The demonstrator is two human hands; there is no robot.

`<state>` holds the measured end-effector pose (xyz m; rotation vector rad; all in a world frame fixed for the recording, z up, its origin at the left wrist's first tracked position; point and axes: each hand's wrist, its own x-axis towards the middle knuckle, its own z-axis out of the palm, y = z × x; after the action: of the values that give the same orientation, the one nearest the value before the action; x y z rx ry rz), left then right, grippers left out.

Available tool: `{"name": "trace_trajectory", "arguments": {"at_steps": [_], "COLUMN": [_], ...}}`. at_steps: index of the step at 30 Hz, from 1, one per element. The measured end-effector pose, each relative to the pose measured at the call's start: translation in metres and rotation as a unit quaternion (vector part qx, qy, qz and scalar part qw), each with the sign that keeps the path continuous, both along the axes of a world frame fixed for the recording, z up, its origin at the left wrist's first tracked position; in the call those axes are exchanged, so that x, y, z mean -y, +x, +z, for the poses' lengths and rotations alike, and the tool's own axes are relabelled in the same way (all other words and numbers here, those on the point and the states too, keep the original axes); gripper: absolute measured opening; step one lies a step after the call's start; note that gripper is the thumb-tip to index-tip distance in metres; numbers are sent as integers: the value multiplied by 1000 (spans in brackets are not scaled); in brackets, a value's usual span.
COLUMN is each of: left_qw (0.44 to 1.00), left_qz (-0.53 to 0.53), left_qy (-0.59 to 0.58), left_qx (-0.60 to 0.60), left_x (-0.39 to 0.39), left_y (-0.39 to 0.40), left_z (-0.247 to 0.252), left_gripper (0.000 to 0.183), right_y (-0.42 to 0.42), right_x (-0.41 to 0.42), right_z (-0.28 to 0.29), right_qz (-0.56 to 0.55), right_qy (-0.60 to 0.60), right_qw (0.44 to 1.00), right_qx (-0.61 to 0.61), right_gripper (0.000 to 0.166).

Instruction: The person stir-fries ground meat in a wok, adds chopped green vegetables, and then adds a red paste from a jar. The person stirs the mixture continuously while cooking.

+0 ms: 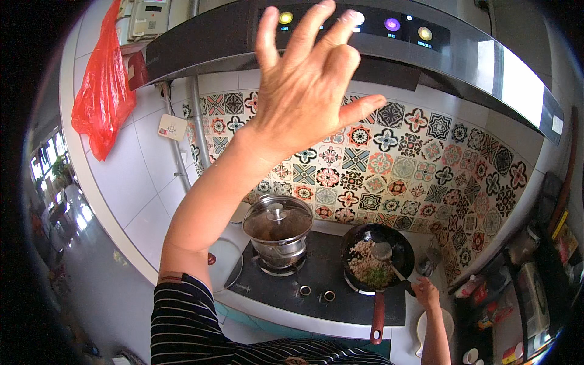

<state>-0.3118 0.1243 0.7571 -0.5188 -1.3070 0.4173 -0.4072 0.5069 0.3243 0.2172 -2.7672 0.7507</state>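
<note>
My left hand (305,82) is raised with its fingers apart before the black range hood (205,50). Its fingertips overlap the lit touch panel (415,32); whether they touch it I cannot tell. Down at the right, my right hand (426,293) grips the dark handle of a metal spatula (382,252). The spatula's head rests in a black wok (404,242) on the right burner. Inside the wok lie crumbled, pale brown food (360,262) and chopped greens (378,276). The wok's reddish-brown handle (378,319) points toward me.
A lidded steel pot (279,246) stands on the left burner of the black gas hob (315,315). Left of it lies a glass lid (224,260) with a brown knob. A red plastic bag (102,100) hangs at the upper left. A pale dish (448,325) sits beneath my right forearm.
</note>
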Motion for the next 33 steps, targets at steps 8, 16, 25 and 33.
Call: {"name": "trace_trajectory", "arguments": {"at_steps": [8,16,25,33], "left_qw": [996,878,304,216], "left_qz": [69,-271,32,213], "left_qy": [20,3,583,518], "left_qx": [61,396,752,800], "left_x": [-11,14,71,154], "left_y": [8,3,209,331], "left_z": [12,-164,-577,-720], "left_gripper": [51,22,18,24], "right_y": [5,-67,72,86], "right_x": [11,-34,-2,64], "right_z": [9,-79,129,102], "right_qz": [1,-17,12,85], "right_qy": [-224,-379,174,364], "right_qw": [941,826,982,923], "right_qx": [254,418,76,91], "right_gripper": [23,19,35,42]}}
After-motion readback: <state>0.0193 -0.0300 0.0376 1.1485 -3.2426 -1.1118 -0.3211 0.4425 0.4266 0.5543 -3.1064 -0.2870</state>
